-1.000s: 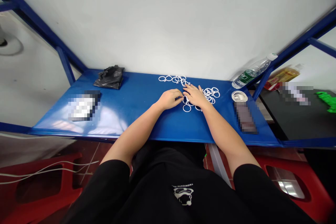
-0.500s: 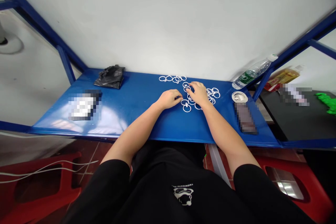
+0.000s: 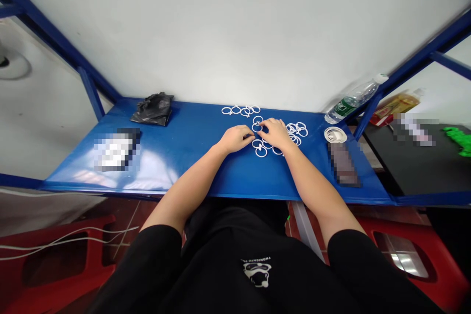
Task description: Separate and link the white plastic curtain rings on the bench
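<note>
**Working both hands at white plastic rings [image 3: 261, 152] on the blue table [image 3: 191, 162]**
My left hand [image 3: 235, 138] and right hand [image 3: 275, 133] are meeting among them, curled narrow; I cannot tell if either is holding one.

Left hand [image 3: 235, 139] and right hand [image 3: 275, 134] rest on a blue metal bench [image 3: 184, 169], fingertips touching a loose group of white plastic rings [image 3: 261, 152]. Positions relative to this group: further rings [image 3: 296, 130] lie just right, more rings [image 3: 239, 110] lie behind, a black plastic bag [image 3: 152, 109] lies well left, and a coil of white cord [image 3: 335, 134] and a clear water bottle [image 3: 351, 106] lie well right.
</note>
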Available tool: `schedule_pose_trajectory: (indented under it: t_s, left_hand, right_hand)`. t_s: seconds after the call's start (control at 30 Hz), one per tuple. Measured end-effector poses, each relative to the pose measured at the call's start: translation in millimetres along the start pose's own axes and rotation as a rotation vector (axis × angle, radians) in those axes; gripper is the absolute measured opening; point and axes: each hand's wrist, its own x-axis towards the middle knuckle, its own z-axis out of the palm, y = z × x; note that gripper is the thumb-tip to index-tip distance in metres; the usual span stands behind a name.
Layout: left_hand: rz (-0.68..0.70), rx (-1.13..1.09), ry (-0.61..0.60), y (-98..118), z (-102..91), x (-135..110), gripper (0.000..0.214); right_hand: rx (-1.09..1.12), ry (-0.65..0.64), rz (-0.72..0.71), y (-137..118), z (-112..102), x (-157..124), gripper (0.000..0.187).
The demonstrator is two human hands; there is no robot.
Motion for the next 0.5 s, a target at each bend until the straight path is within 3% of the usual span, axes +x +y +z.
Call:
schedule_pose_trajectory:
  t_s: [0.5]
  left_hand:
    - [-0.033,0.018,0.052,-6.6,2.6,0.0,0.013]
  right_hand:
    - [0.052,-0.023,-0.088,-2.0,-1.6,0.1,0.027]
